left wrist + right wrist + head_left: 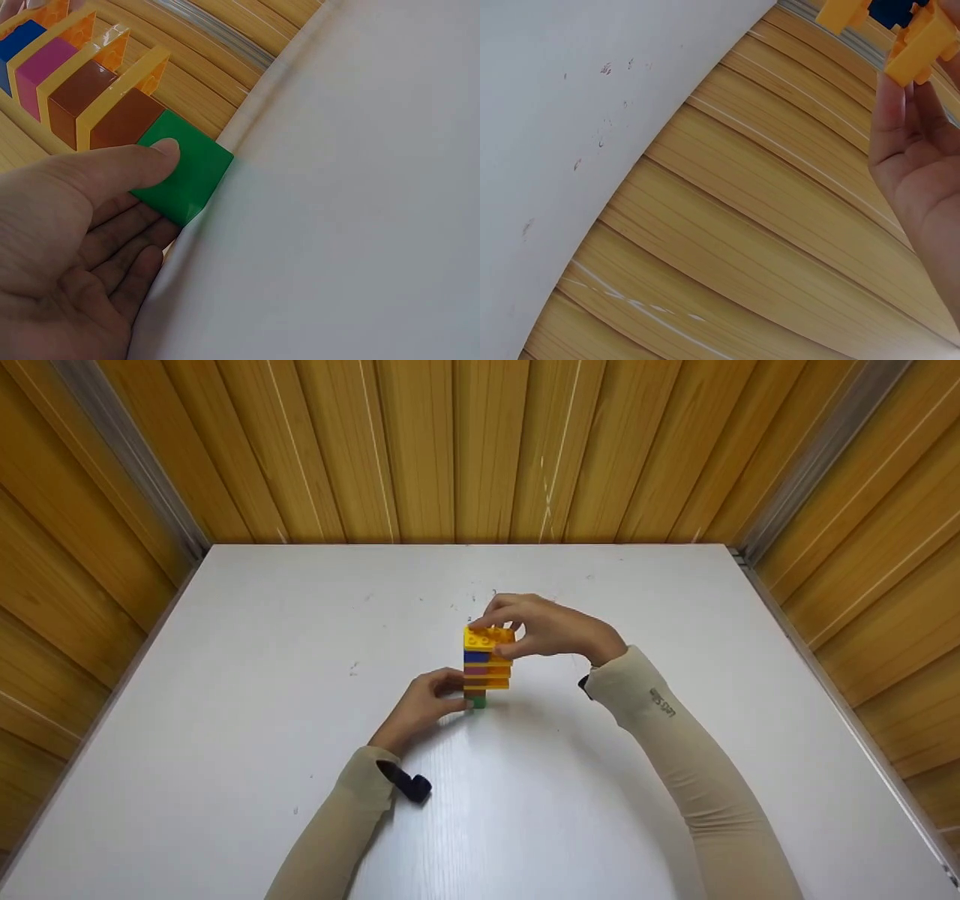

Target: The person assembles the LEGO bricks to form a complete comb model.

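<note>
A tower of toy building bricks (475,670) stands upright in the middle of the table, with yellow plates between blue, pink and brown bricks that jut out to the right. At its foot is a green brick (191,176), which my left hand (426,706) pinches, thumb across the near face and fingers behind. Over the top, my right hand (559,630) holds the uppermost yellow brick (480,640) between thumb and fingers. In the right wrist view, that yellow brick (916,49) shows in the corner above a dark blue brick (891,11).
The white table (225,735) carries small dark marks behind the tower. Wood-patterned panels (487,450) rise at the back and both sides. A black wrist strap (405,781) hangs from the left sleeve, close over the tabletop.
</note>
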`<action>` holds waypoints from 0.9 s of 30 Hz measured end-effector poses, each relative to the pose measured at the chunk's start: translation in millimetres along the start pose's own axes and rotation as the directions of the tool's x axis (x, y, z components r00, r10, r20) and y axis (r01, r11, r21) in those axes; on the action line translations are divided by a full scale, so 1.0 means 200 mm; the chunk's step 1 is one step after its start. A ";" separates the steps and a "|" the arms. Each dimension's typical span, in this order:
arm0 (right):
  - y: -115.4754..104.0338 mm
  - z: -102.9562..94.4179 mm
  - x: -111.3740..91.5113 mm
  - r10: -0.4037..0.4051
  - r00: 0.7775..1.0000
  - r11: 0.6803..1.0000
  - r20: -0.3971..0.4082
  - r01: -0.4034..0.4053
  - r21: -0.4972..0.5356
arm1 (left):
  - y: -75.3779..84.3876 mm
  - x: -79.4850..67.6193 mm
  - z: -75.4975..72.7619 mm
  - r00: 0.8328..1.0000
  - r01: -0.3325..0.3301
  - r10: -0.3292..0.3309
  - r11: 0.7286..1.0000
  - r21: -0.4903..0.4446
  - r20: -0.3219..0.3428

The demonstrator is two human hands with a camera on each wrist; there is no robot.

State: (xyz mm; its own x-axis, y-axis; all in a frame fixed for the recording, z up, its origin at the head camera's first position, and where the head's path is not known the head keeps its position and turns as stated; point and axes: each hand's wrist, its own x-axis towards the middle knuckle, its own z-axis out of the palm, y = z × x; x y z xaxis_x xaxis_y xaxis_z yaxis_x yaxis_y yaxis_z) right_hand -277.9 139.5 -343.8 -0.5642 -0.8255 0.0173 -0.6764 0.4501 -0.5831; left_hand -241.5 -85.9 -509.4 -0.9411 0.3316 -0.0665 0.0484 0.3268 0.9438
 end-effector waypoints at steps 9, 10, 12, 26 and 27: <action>-0.02 0.00 0.01 0.033 0.999 0.999 0.013 -0.033 -0.018 | 0.00 0.00 0.00 1.000 -0.028 0.028 1.000 0.000 -0.003; -0.02 0.00 0.01 0.034 0.999 0.999 0.014 -0.034 -0.021 | 0.00 0.00 0.00 1.000 -0.031 0.031 1.000 -0.001 -0.004; -0.02 0.00 0.01 0.035 0.999 0.999 0.017 -0.034 -0.024 | -0.01 -0.01 0.00 0.999 -0.037 0.037 0.999 -0.010 -0.004; -0.03 -0.01 0.02 0.056 0.998 0.997 0.034 -0.054 -0.053 | -0.01 0.00 0.00 0.998 -0.059 0.059 0.998 -0.018 0.002; -0.03 -0.01 0.03 0.053 0.998 0.997 0.034 -0.051 -0.058 | 0.01 -0.01 0.00 0.999 -0.050 0.050 0.999 -0.020 0.001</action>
State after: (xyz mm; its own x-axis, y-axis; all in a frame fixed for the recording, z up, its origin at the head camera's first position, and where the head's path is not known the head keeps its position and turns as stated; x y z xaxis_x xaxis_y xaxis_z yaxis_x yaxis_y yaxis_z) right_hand -277.1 132.9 -338.9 -0.5828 -0.8116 -0.0408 -0.6731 0.5103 -0.5353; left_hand -239.4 -86.4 -506.9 -0.9370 0.3487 -0.0199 0.0883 0.2918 0.9524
